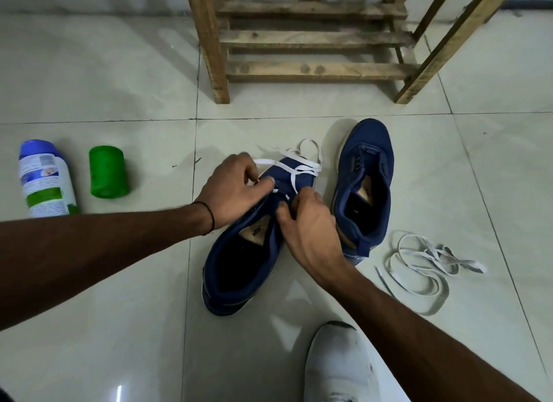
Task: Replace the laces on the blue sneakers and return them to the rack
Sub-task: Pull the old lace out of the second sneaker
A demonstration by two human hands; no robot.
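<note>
Two blue sneakers lie on the tiled floor in front of me. The nearer sneaker (242, 264) carries a white lace (299, 165) threaded across its front eyelets, with loose ends spread over the toe. My left hand (233, 192) pinches one strand of that lace at the shoe's left side. My right hand (311, 222) rests on the tongue area and grips the lace at an eyelet. The second sneaker (365, 180) stands to the right, unlaced. Another white lace (425, 267) lies loose in a tangle on the floor at the right.
A wooden slatted rack (314, 39) stands just beyond the shoes. A white and blue bottle (45, 180) and a green cylinder (108, 172) lie on the floor at the left. A white shoe (338, 365) shows at the bottom edge.
</note>
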